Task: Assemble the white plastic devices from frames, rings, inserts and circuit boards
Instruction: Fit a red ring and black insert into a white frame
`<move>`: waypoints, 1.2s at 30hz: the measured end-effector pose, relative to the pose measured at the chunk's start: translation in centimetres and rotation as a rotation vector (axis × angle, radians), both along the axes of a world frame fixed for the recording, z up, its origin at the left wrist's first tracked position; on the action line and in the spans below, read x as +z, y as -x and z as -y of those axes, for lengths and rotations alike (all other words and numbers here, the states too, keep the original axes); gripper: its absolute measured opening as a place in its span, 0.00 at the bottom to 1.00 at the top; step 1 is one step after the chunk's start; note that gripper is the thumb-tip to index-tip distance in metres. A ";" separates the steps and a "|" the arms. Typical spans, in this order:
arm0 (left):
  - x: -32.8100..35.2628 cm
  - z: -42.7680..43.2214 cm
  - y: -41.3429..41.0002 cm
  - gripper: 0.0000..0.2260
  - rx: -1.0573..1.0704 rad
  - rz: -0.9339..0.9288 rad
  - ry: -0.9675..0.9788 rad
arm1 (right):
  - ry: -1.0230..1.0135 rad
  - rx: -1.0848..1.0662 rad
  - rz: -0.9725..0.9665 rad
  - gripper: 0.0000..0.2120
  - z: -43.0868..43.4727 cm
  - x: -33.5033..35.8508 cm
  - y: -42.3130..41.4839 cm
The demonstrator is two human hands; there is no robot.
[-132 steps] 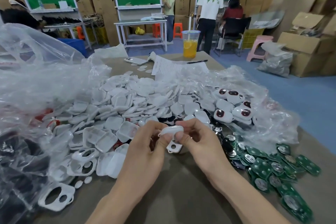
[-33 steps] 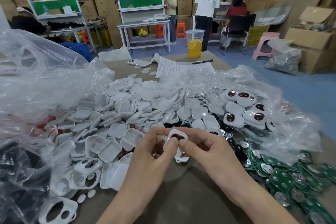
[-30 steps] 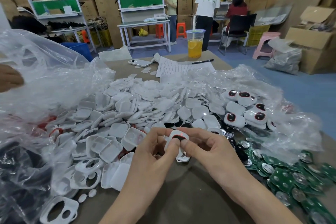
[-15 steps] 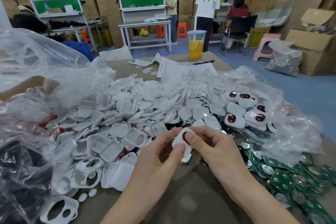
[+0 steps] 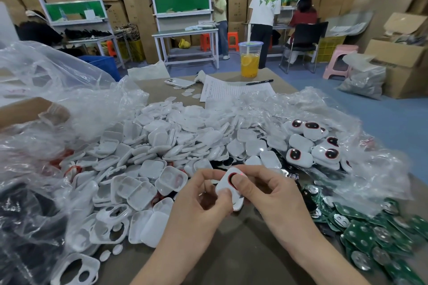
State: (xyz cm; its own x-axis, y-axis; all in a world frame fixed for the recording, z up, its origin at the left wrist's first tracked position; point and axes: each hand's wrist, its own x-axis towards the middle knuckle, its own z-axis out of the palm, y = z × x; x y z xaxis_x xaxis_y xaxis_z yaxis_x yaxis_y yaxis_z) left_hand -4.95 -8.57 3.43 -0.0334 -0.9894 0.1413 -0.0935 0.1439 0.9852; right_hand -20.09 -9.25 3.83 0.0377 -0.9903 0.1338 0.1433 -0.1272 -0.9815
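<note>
Both hands hold one white plastic device [image 5: 228,186] with a red ring round a dark insert, just above the brown table. My left hand [image 5: 201,201] pinches its lower end with the thumb on top. My right hand [image 5: 266,192] grips its upper end, thumb pressing on the dark insert. A big heap of white shells [image 5: 176,143] lies behind the hands. Finished devices [image 5: 312,146] lie on plastic at the right. Green circuit boards [image 5: 370,236] are piled at the lower right. White frames with holes [image 5: 76,268] lie at the lower left.
Crumpled clear plastic bags [image 5: 53,104] bulge at the left, with another person's hand [image 5: 32,111] behind them. A cup of orange drink [image 5: 250,60], a phone [image 5: 179,82], a paper sheet [image 5: 231,90] and a pen [image 5: 259,81] sit at the table's far end. People work at benches beyond.
The device was turned from edge-on to face-up in my hands and moved slightly right. My right thumb now presses on its dark insert. Another person's hand appeared at the left.
</note>
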 end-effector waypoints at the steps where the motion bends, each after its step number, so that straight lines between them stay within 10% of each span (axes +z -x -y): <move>1: 0.1 0.0 0.0 0.12 -0.005 0.000 0.003 | 0.003 -0.003 -0.007 0.09 0.0 0.0 0.0; 36: 0.0 0.3 -0.5 0.15 -0.113 -0.043 0.057 | 0.058 -0.104 -0.033 0.07 0.0 -0.1 -0.1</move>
State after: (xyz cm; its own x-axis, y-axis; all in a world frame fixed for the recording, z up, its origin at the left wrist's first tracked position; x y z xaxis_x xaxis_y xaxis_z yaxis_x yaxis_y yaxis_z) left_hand -4.42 -8.89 3.39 -0.1373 -0.9699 0.2012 -0.0310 0.2072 0.9778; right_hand -20.02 -9.24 3.73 -0.0597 -0.9796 0.1917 0.0936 -0.1967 -0.9760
